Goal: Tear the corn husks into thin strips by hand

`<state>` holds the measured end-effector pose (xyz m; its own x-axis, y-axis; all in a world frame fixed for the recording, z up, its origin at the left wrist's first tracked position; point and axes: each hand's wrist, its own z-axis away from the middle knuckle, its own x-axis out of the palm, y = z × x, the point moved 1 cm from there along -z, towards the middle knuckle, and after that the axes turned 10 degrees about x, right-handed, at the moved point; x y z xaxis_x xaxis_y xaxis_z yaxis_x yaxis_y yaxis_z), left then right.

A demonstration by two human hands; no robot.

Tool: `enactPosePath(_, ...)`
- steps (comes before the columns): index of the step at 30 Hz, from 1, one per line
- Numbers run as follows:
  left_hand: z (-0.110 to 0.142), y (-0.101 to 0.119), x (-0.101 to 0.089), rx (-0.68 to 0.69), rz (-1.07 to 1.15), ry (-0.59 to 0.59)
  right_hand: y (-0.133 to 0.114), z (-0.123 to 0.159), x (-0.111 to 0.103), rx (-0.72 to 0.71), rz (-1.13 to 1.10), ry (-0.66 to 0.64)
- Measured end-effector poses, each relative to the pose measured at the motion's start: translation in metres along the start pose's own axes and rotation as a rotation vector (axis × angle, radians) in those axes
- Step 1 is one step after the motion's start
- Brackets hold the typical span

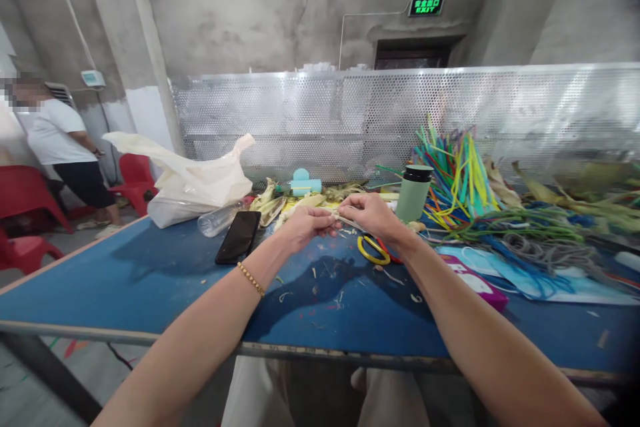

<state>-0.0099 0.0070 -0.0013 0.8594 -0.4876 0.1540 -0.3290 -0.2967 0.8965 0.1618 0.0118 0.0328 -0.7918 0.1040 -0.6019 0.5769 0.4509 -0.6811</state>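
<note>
Over the middle of the blue table (165, 280), my left hand (306, 228) and my right hand (373, 215) work close together with their fingertips nearly meeting. Both are closed in a pinch on a thin pale strip (345, 219) that looks like corn husk; the fingers hide much of it. Loose corn husks (270, 201) lie just behind my hands. Below my right wrist rest scissors (373, 251), with a yellow handle loop showing and something red beside it. Small pale scraps (340, 300) dot the table top in front.
A black phone (239, 237), a clear plastic bottle (215, 220) and a white bag (200, 177) stand on the left. To the right are a green flask (415, 193), coloured strips (465, 173), cords (525, 227) and a purple pack (475, 280). A person (70, 140) stands beyond, near red chairs (35, 197).
</note>
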Motion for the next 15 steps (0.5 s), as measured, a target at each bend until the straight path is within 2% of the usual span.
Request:
enactPosePath(2,0.000,0.000,-0.001,-0.034,0.024,0.069,0.000,-0.001,-0.003,-0.053,0.085,0.127)
enactPosePath(5,-0.002,-0.001,-0.004,-0.065,0.065,0.231,-0.004,0.001,-0.008,-0.154,0.280,0.458)
enactPosePath(6,-0.003,-0.002,-0.004,-0.058,0.084,0.275,-0.007,0.002,-0.009,-0.180,0.326,0.527)
enactPosePath(7,-0.004,-0.002,-0.005,-0.043,0.102,0.308,-0.009,0.004,-0.008,-0.197,0.338,0.539)
enactPosePath(8,-0.004,-0.003,-0.005,-0.024,0.118,0.333,-0.011,0.005,-0.007,-0.204,0.314,0.501)
enactPosePath(10,-0.006,-0.005,-0.006,0.021,0.137,0.371,-0.014,0.007,0.000,-0.177,0.217,0.340)
enactPosePath(12,-0.007,-0.006,-0.006,0.046,0.156,0.405,-0.015,0.009,0.010,-0.078,0.118,0.185)
enactPosePath(15,-0.007,-0.007,-0.004,0.091,0.179,0.405,-0.013,0.011,0.025,0.068,-0.083,0.041)
